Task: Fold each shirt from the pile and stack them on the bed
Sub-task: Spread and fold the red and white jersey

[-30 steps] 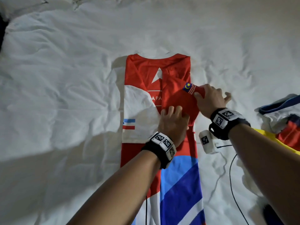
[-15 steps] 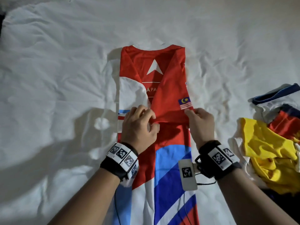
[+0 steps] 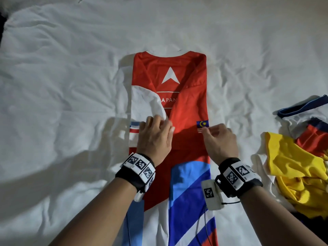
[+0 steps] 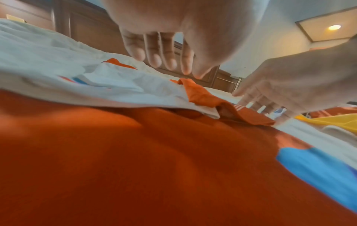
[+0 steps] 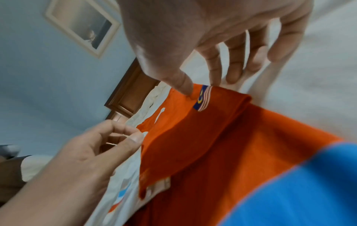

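The fingers of the left hand hang loose and a little bent above the shirt. They hold nothing. In the left wrist view there is a gap between the tips and the cloth. This hand is over the white sleeve, which is folded in on the left side of the shirt.

The shirt lies flat on the bed, near the middle, with its neck pointing to the far edge. The top part is red with a white arrow shape on it. The part near the person has blue and white stripes. Both sides are folded in, so the shirt is long and thin.

The right hand is at the right edge of the shirt, next to a little flag patch. Its thumb tip and first finger touch the folded red sleeve there. I cannot tell if they pinch the cloth or only touch it. The other fingers are spread and loose.

At the right edge of the bed is a pile of more shirts. A yellow one lies in front, and red, white and blue ones lie behind it.
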Action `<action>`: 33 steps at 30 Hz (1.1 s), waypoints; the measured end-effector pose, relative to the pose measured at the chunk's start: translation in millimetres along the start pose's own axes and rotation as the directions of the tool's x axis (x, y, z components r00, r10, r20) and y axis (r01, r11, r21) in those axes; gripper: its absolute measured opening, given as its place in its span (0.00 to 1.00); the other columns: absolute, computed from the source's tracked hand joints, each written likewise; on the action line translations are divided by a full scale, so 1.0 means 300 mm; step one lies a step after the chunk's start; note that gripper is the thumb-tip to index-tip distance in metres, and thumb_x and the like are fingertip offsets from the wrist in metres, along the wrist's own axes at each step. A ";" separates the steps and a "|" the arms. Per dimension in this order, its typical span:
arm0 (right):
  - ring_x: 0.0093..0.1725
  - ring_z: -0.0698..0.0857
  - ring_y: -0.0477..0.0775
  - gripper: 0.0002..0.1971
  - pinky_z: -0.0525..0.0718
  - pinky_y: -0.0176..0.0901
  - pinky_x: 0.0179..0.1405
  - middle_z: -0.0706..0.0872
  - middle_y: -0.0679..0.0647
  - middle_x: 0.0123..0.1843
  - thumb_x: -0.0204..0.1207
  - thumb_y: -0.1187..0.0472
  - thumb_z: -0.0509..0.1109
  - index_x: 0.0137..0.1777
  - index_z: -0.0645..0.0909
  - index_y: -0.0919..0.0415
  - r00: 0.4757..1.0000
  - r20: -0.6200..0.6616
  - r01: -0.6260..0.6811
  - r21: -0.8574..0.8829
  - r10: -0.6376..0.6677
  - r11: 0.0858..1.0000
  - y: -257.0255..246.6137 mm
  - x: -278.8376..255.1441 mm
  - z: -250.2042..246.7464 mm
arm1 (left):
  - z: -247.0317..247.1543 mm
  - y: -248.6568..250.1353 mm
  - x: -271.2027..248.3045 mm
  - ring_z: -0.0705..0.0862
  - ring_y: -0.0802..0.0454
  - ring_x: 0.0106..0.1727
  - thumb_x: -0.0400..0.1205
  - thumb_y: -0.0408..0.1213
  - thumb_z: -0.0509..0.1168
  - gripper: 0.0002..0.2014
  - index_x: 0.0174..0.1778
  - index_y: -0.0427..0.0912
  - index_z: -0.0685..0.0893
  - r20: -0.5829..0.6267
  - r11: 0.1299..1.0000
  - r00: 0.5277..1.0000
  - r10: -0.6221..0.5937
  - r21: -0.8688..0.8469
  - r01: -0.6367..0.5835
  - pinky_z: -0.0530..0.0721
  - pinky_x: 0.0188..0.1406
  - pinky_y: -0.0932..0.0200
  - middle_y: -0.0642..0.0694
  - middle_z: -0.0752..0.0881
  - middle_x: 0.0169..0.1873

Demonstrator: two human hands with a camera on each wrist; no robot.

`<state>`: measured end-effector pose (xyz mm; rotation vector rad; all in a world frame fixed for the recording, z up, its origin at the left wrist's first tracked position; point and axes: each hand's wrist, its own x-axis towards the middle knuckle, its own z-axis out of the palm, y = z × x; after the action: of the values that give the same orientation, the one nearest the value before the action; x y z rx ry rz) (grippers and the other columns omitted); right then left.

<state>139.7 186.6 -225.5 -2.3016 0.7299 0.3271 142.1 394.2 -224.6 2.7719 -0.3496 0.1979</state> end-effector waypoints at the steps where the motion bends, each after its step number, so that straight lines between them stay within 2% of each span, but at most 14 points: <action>1: 0.62 0.79 0.62 0.16 0.77 0.54 0.66 0.85 0.55 0.57 0.78 0.41 0.68 0.54 0.84 0.52 0.998 -0.031 0.050 -0.016 -0.050 0.999 -0.018 0.026 0.000 | 0.011 -0.001 0.022 0.79 0.40 0.56 0.87 0.50 0.62 0.15 0.59 0.43 0.84 0.040 0.998 0.999 -0.037 0.042 0.036 0.80 0.52 0.37 0.40 0.81 0.55; 4: 0.66 0.80 0.64 0.23 0.76 0.56 0.71 0.83 0.58 0.62 0.76 0.41 0.71 0.63 0.83 0.56 0.992 -0.050 0.122 0.152 -0.116 0.981 -0.099 0.152 0.014 | 0.069 -0.012 0.054 0.65 0.30 0.82 0.88 0.58 0.53 0.34 0.83 0.37 0.69 0.195 0.983 0.970 -0.144 0.145 0.116 0.68 0.77 0.28 0.29 0.68 0.81; 6: 0.64 0.83 0.62 0.31 0.79 0.59 0.70 0.86 0.56 0.61 0.71 0.37 0.69 0.67 0.82 0.57 0.989 -0.068 0.140 0.210 -0.128 0.968 -0.171 0.247 0.016 | 0.117 -0.034 0.038 0.51 0.28 0.88 0.88 0.64 0.45 0.42 0.88 0.33 0.58 0.247 0.980 0.954 -0.168 0.149 0.133 0.54 0.83 0.23 0.26 0.55 0.87; 9: 0.59 0.88 0.55 0.29 0.84 0.54 0.65 0.89 0.48 0.56 0.71 0.36 0.74 0.65 0.83 0.53 0.989 -0.045 0.147 0.225 -0.141 0.963 -0.266 0.374 0.013 | 0.166 -0.065 0.003 0.42 0.29 0.90 0.86 0.70 0.38 0.47 0.90 0.33 0.47 0.285 0.979 0.942 -0.176 0.151 0.137 0.48 0.83 0.23 0.27 0.46 0.88; 11: 0.53 0.90 0.51 0.25 0.86 0.55 0.62 0.90 0.41 0.49 0.66 0.31 0.76 0.55 0.84 0.47 0.993 -0.006 0.118 0.220 -0.120 0.968 -0.308 0.442 0.015 | 0.180 -0.070 0.001 0.41 0.30 0.90 0.86 0.70 0.39 0.49 0.90 0.32 0.44 0.308 0.979 0.934 -0.182 0.146 0.143 0.48 0.84 0.24 0.27 0.45 0.88; 13: 0.49 0.90 0.52 0.27 0.84 0.62 0.65 0.90 0.42 0.44 0.58 0.26 0.74 0.45 0.83 0.47 0.994 0.006 0.102 0.189 -0.105 0.977 -0.334 0.486 0.022 | 0.182 -0.064 0.004 0.42 0.29 0.90 0.87 0.70 0.42 0.49 0.89 0.31 0.43 0.313 0.978 0.932 -0.183 0.156 0.139 0.48 0.84 0.24 0.26 0.45 0.88; 18: 0.47 0.87 0.52 0.19 0.75 0.63 0.70 0.87 0.40 0.39 0.69 0.32 0.72 0.39 0.81 0.47 0.988 -0.045 0.153 0.074 -0.149 0.986 -0.374 0.561 0.034 | 0.179 -0.062 0.005 0.40 0.29 0.89 0.87 0.69 0.43 0.48 0.90 0.32 0.43 0.354 0.973 0.915 -0.191 0.189 0.130 0.47 0.83 0.23 0.25 0.42 0.88; 22: 0.52 0.86 0.51 0.15 0.69 0.58 0.71 0.84 0.39 0.39 0.75 0.37 0.72 0.45 0.81 0.47 0.984 -0.024 0.176 -0.014 -0.177 0.984 -0.402 0.632 0.019 | 0.184 -0.064 0.006 0.39 0.29 0.89 0.86 0.70 0.38 0.48 0.89 0.32 0.40 0.388 0.966 0.899 -0.203 0.230 0.119 0.45 0.84 0.24 0.25 0.39 0.87; 24: 0.60 0.85 0.52 0.11 0.67 0.58 0.73 0.85 0.40 0.46 0.78 0.40 0.71 0.52 0.82 0.45 0.981 -0.054 0.185 -0.033 -0.186 0.982 -0.419 0.654 0.016 | 0.186 -0.064 0.008 0.38 0.29 0.89 0.86 0.69 0.38 0.48 0.89 0.32 0.40 0.387 0.965 0.900 -0.203 0.237 0.116 0.45 0.84 0.24 0.25 0.39 0.87; 26: 0.69 0.79 0.56 0.14 0.64 0.58 0.71 0.83 0.47 0.61 0.82 0.43 0.66 0.61 0.80 0.47 0.971 -0.141 0.180 -0.089 -0.191 0.980 -0.426 0.633 0.021 | 0.184 -0.064 0.009 0.38 0.29 0.89 0.87 0.69 0.40 0.48 0.89 0.32 0.42 0.382 0.968 0.903 -0.195 0.221 0.115 0.45 0.84 0.24 0.25 0.40 0.87; 28: 0.76 0.72 0.61 0.21 0.63 0.58 0.73 0.77 0.54 0.74 0.84 0.46 0.62 0.73 0.75 0.54 0.917 -0.247 0.290 -0.124 -0.313 0.949 -0.416 0.544 0.030 | 0.191 -0.068 0.006 0.39 0.30 0.89 0.87 0.69 0.43 0.48 0.90 0.32 0.45 0.362 0.977 0.915 -0.179 0.178 0.121 0.46 0.84 0.24 0.26 0.41 0.88; 29: 0.80 0.68 0.63 0.25 0.61 0.57 0.77 0.73 0.57 0.80 0.86 0.47 0.60 0.79 0.71 0.57 0.878 -0.241 0.386 -0.155 -0.414 0.909 -0.400 0.472 0.041 | 0.194 -0.070 0.004 0.39 0.30 0.89 0.87 0.68 0.44 0.47 0.90 0.32 0.45 0.353 0.979 0.919 -0.174 0.161 0.123 0.46 0.84 0.23 0.26 0.41 0.88; 31: 0.90 0.53 0.62 0.32 0.49 0.58 0.87 0.56 0.60 0.91 0.89 0.47 0.54 0.89 0.58 0.61 0.804 -0.026 0.563 -0.286 -0.594 0.775 -0.321 0.304 0.091 | 0.199 -0.072 0.000 0.39 0.30 0.89 0.87 0.68 0.45 0.47 0.90 0.32 0.46 0.342 0.981 0.924 -0.173 0.146 0.129 0.47 0.84 0.23 0.26 0.42 0.88; 33: 0.91 0.41 0.60 0.35 0.44 0.62 0.89 0.44 0.60 0.92 0.90 0.46 0.49 0.91 0.48 0.63 0.753 0.200 0.645 -0.418 -0.627 0.640 -0.197 0.187 0.157 | 0.202 -0.069 -0.002 0.40 0.31 0.90 0.87 0.69 0.45 0.47 0.90 0.34 0.46 0.338 0.975 0.920 -0.196 0.165 0.147 0.48 0.84 0.24 0.27 0.43 0.88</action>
<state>218.3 231.2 -251.3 -2.8170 -0.2675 0.2180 152.7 392.2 -287.6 2.9505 -0.1803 -0.3380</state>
